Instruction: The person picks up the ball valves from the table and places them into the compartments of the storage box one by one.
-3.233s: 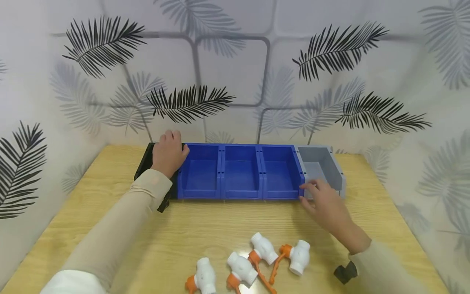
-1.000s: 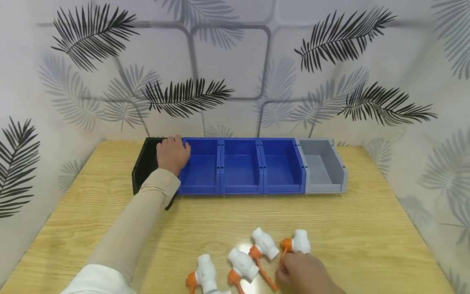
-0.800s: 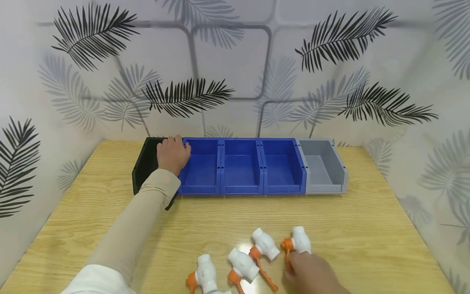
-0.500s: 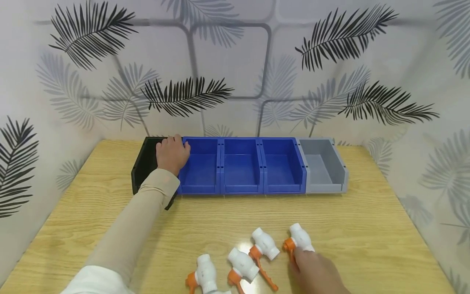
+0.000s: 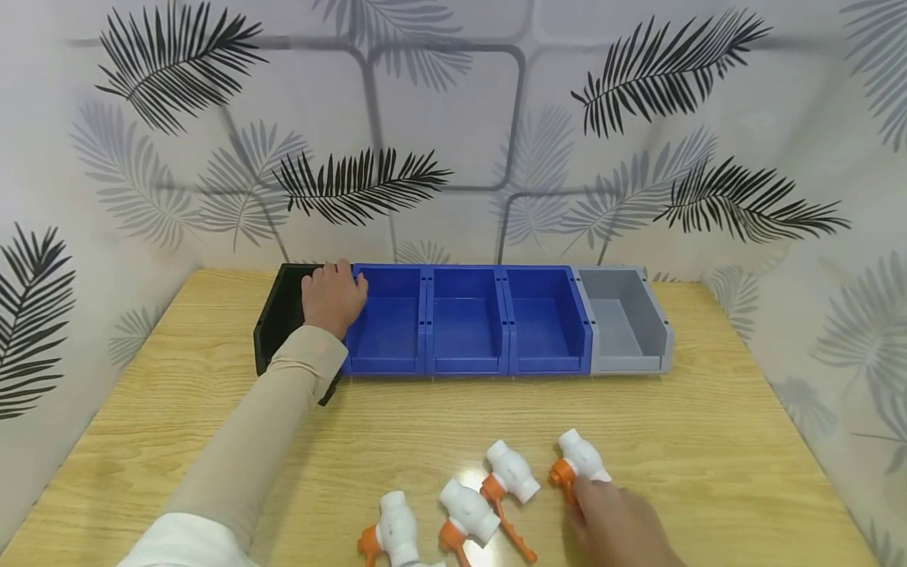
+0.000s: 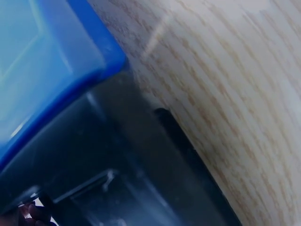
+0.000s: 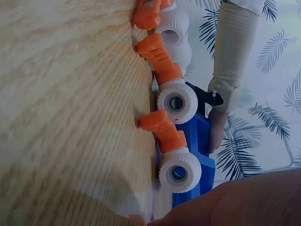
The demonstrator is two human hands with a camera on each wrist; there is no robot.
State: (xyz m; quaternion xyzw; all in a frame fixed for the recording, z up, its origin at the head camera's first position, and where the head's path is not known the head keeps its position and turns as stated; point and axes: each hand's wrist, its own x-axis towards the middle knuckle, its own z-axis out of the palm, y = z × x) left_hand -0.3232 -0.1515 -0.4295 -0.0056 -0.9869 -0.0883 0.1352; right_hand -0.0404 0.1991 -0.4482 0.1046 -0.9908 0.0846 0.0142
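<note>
In the head view my right hand (image 5: 620,520) grips the rightmost white ball valve (image 5: 583,457) by its near side; its orange handle is partly hidden by the fingers. My left hand (image 5: 331,299) holds the top of the wall where the black bin (image 5: 276,323) meets the first blue bin (image 5: 388,327). The thumb lies toward the blue side. In the left wrist view, fingertips (image 6: 35,213) show at the lower left past the dark bin. More white ball valves with orange handles lie left of my right hand, among them one nearby (image 5: 512,472).
Two further blue bins (image 5: 465,365) and a grey bin (image 5: 627,363) continue the row at the back of the wooden table (image 5: 708,441). Another valve (image 5: 468,510) and one at the front (image 5: 398,529) lie near the table's front. Behind stands a leaf-patterned wall (image 5: 453,118).
My right hand has come from the grey bin down to the rightmost valve and gripped it. The valve has turned and shifted slightly away from me. The left hand has stayed on the bin wall.
</note>
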